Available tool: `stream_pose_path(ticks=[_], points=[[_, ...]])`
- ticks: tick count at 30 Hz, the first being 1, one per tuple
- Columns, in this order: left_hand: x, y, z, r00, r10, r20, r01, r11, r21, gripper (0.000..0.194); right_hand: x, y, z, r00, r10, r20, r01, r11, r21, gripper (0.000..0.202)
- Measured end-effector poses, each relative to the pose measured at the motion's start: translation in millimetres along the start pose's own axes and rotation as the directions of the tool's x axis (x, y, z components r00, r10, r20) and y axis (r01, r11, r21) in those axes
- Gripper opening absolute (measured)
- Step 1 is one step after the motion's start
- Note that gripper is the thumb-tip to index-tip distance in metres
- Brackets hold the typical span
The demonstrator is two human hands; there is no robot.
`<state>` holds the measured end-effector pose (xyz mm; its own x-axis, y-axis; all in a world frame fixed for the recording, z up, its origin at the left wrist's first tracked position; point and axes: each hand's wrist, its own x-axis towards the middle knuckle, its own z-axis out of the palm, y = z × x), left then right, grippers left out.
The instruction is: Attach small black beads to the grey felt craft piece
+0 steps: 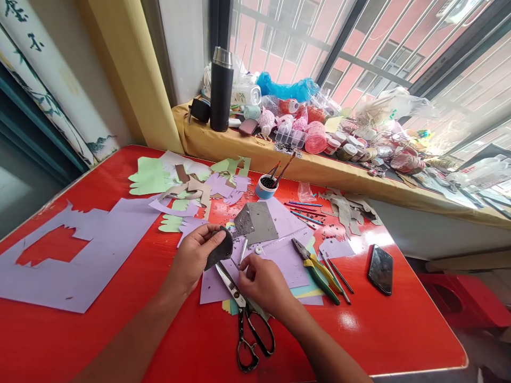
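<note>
My left fingers (pixel 214 243) pinch the black piece (pixel 221 255), apparently steadying it; right fingers (pixel 248 264) press together, contents unclear. Scissors (pixel 241 301) lie toward the bench's (pixel 399 335) near edge, presumably for reach.

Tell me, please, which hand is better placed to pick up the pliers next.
Probably the right hand: it is nearer the pliers, which lie to its right, while the left hand is farther off and holds a dark piece. Whether the right grips anything small is unclear.

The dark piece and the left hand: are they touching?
Touching: the head view shows the left hand gripping the dark piece, thumb across its face.
</note>
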<state>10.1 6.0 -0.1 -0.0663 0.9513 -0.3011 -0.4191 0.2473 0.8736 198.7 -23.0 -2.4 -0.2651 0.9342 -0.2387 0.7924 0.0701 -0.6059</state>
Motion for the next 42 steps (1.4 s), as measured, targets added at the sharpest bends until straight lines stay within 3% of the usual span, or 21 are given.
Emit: stream_pose_path(ticks=[3,7,11,16,23,27,31,34,38,42], points=[[-1,0,0.7,0.997,-0.028,0.067,0.027,1.000,0.013,0.040,1,9,-8,0.997,0.050,-0.065,-0.028,0.952,0.305,0.005],[-5,0,5.7,0.978,-0.104,0.178,0.107,0.994,-0.007,0.035,6,12,-16,0.996,0.056,-0.069,-0.017,0.878,0.479,0.003],[-6,-4,9.7,0.971,-0.110,0.214,0.112,0.994,0.007,0.032,11,11,-14,0.999,0.032,-0.039,-0.008,0.859,0.512,0.003],[-3,-8,12.3,0.980,-0.121,0.155,0.111,0.991,0.073,0.039,14,7,-9,0.999,-0.018,-0.026,0.029,0.860,0.510,0.006],[-2,-7,14.4,0.977,-0.149,0.151,0.157,0.987,-0.038,0.037,19,8,-10,0.992,-0.103,-0.079,0.129,0.835,0.535,0.006],[-3,-8,17.8,0.971,-0.162,0.174,0.180,0.979,-0.095,0.035,19,9,-10,0.991,-0.107,-0.079,0.133,0.790,0.598,0.012],[-4,-10,19.8,0.977,-0.169,0.131,0.176,0.983,-0.045,0.039,18,12,-8,0.995,-0.088,-0.036,0.090,0.757,0.647,0.019],[-2,-11,16.6,0.991,-0.117,0.073,0.115,0.993,0.026,0.040,16,19,-7,0.998,-0.055,-0.043,0.070,0.772,0.632,0.020],[3,-16,8.0,0.999,0.029,-0.043,-0.022,0.986,0.165,0.038,15,28,-10,0.989,0.016,-0.145,0.082,0.762,0.642,0.026],[4,-20,5.7,0.990,0.134,-0.043,-0.109,0.922,0.373,0.031,12,27,-13,0.981,0.012,-0.193,0.111,0.783,0.612,0.030]])
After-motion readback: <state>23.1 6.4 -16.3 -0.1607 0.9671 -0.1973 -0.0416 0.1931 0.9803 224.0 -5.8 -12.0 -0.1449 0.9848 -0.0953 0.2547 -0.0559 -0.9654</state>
